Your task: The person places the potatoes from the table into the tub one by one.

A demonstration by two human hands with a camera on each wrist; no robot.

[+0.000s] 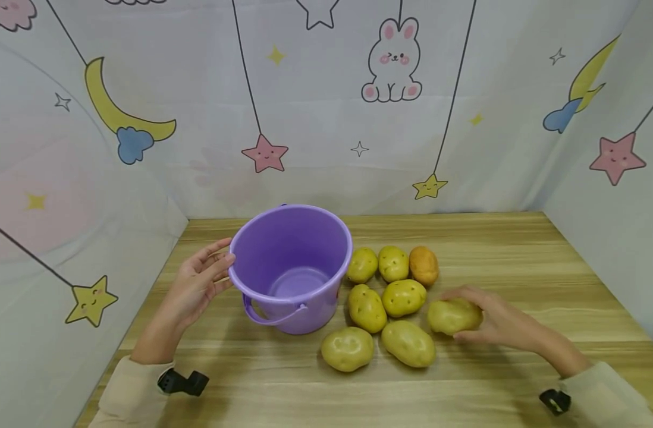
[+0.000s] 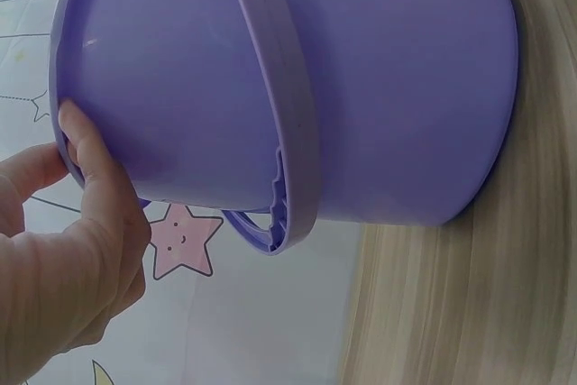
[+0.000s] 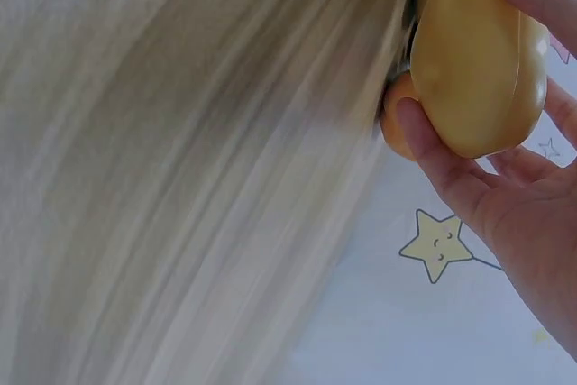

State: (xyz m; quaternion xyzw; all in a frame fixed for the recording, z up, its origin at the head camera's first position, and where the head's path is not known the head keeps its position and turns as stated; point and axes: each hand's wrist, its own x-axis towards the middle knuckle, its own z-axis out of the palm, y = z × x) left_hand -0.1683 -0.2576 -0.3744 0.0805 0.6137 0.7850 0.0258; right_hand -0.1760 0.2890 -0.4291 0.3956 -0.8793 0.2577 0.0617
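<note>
Head view shows the right hand (image 1: 495, 321) gripping a potato (image 1: 449, 316), long axis roughly parallel to the surface's (image 1: 369, 401) far edge, rightward of the purple bucket (image 1: 318, 312) the left hand (image 1: 192, 288) pinches, with seven loose potatoes (image 1: 404, 298) between.

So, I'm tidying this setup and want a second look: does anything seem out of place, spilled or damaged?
One oddity: the orange-brown potato at the far row's right end, because the other potatoes are yellowish. Otherwise, I see no spill or obvious damage, including on the bucket.
</note>
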